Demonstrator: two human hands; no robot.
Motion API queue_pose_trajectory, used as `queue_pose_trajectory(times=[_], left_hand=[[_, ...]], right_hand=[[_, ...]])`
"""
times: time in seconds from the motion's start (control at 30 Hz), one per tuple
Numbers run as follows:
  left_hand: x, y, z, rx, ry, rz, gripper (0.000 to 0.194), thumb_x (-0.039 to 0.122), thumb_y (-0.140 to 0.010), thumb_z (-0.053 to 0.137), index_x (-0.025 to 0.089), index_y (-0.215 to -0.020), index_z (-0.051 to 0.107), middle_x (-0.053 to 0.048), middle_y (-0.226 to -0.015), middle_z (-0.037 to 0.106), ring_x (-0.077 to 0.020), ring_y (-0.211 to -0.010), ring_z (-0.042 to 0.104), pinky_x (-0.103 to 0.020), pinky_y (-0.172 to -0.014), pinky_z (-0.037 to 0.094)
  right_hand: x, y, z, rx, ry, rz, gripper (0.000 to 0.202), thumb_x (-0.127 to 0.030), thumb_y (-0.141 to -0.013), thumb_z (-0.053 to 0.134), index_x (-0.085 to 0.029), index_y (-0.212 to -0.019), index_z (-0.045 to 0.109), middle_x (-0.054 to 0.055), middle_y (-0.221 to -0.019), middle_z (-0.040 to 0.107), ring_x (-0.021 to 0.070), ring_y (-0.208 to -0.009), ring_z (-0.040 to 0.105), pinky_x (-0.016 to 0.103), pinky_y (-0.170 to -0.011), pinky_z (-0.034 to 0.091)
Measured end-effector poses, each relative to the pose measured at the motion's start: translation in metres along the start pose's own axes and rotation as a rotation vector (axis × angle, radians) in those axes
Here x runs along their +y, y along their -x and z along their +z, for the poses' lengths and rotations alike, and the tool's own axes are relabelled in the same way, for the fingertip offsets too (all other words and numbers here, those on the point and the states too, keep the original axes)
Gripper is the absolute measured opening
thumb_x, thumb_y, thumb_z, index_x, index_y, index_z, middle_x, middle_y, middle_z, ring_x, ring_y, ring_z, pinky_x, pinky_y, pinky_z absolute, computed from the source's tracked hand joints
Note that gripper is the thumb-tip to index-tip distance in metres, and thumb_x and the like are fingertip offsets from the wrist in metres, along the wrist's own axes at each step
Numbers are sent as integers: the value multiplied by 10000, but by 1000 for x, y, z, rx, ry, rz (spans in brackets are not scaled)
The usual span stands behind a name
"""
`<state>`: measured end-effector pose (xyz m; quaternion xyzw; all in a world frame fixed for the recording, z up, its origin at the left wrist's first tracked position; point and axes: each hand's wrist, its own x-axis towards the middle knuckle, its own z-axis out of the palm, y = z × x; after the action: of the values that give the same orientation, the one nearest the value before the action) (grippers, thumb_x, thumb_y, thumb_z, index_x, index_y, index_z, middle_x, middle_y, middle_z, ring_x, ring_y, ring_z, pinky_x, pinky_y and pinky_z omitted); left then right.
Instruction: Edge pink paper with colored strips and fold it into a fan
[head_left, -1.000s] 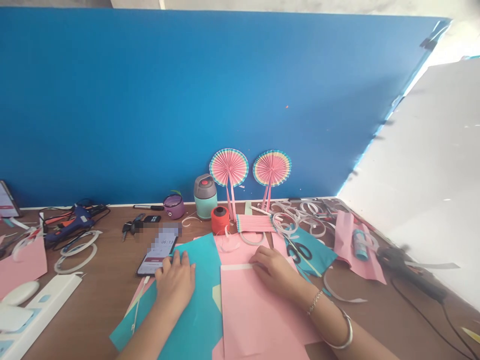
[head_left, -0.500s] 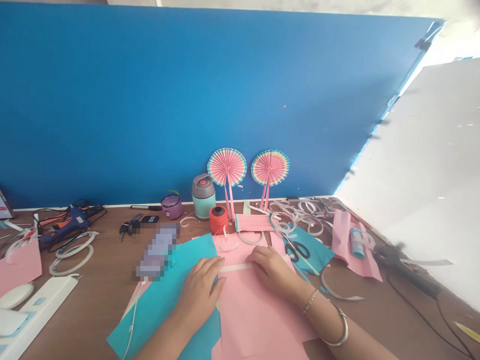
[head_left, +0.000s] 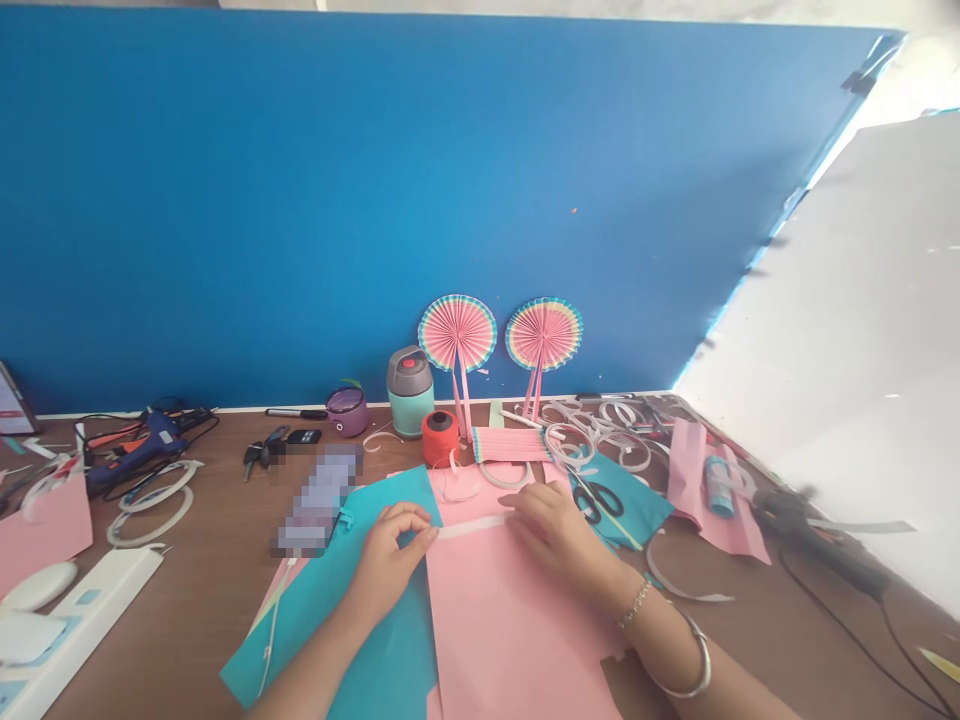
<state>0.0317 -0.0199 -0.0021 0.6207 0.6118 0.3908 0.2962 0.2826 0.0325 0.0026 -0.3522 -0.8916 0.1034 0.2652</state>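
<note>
Left hand point(head_left: 397, 555) pinches the pink sheet point(head_left: 510, 620), lower centre; right hand point(head_left: 551, 530) maybe, can't tell; probs aligning the white strip point(head_left: 472, 526); next likely wants steady pressure.

Bare tabletop point(head_left: 199, 570) passable between power strip point(head_left: 90, 635) and teal sheet point(head_left: 397, 650); scissors point(head_left: 620, 494) obstruct just beyond right hand point(head_left: 553, 530)

The right hand point(head_left: 551, 522) lay on the paper sheet point(head_left: 506, 625), the left hand point(head_left: 397, 555) at its far left corner. Behind stood two fans point(head_left: 459, 332) before the partition point(head_left: 315, 190), with the flask point(head_left: 412, 408) to their left; the scissors point(head_left: 599, 500) lay right of the right hand.
</note>
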Motion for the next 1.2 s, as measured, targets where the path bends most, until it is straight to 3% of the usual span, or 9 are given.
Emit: queue_pose_trajectory(times=[0.17, 0.33, 0.53, 0.63, 0.7, 0.83, 1.0, 1.1, 1.2], left_hand=[[2, -4, -13, -43, 36, -80, 256, 416, -732, 535, 213, -609, 632, -56, -904, 669, -241, -893, 599, -365, -880, 440], [-2, -8, -22, -45, 116, -109, 292, 462, -722, 563, 204, -594, 612, -35, -834, 663, -227, -839, 590, -328, -820, 451], [-8, -9, -17, -31, 274, -249, 395, 572, -684, 594, 187, -613, 545, 49, -500, 489, -114, -500, 435, -214, -503, 352], [-2, -5, -14, -82, 409, -362, 422, 598, -685, 603, 191, -638, 505, 96, -374, 361, -66, -374, 251, -181, -393, 177], [3, -2, -13, -93, 489, -399, 423, 599, -694, 604, 184, -683, 525, 89, -365, 389, -56, -349, 215, -182, -369, 124], [9, -1, -13, -127, 547, -403, 397, 552, -691, 626, 161, -748, 584, 66, -379, 463, -47, -318, 244, -182, -345, 137], [11, -1, -12, -22, 563, -369, 327, 479, -648, 653, 162, -668, 579, 31, -401, 543, -56, -329, 349, -176, -363, 234], [13, 0, -10, 6, 568, -362, 318, 473, -651, 641, 161, -661, 576, -5, -473, 615, -72, -368, 434, -183, -408, 314], [15, 2, -8, 7, 567, -362, 325, 479, -657, 632, 159, -688, 581, -20, -498, 638, -94, -391, 485, -202, -436, 364]], right_hand=[[26, 1, -13, -81, -209, 340, 244, -344, -835, 546, -163, -680, 599, 2, -620, 556, 146, -619, 506, 280, -636, 369], [42, 3, -23, -75, -689, 566, 373, -500, -795, 552, -157, -650, 564, -32, -569, 431, 90, -510, 362, 224, -482, 253], [37, 0, -21, 18, -879, 668, 413, -536, -722, 621, -164, -592, 496, -54, -543, 342, 70, -482, 288, 217, -460, 199], [36, 0, -16, 70, -861, 727, 426, -563, -706, 620, -172, -602, 488, -63, -528, 332, 65, -460, 277, 209, -441, 186], [36, 0, -13, 98, -845, 742, 447, -591, -692, 618, -176, -594, 480, -68, -513, 326, 63, -446, 275, 207, -428, 184], [35, -1, -9, 132, -852, 712, 474, -616, -688, 613, -180, -575, 467, -72, -491, 318, 62, -432, 284, 206, -412, 185], [40, 0, -6, 153, -799, 705, 489, -627, -691, 611, -183, -554, 460, -58, -490, 345, 73, -438, 293, 222, -424, 202], [40, -2, -9, 367, -576, 725, 429, -580, -791, 516, -184, -627, 526, 1, -585, 501, 131, -532, 440, 251, -491, 305], [25, -8, -15, 585, -182, 581, 289, -449, -852, 469, -200, -838, 615, 71, -897, 628, 231, -861, 544, 328, -707, 383]])
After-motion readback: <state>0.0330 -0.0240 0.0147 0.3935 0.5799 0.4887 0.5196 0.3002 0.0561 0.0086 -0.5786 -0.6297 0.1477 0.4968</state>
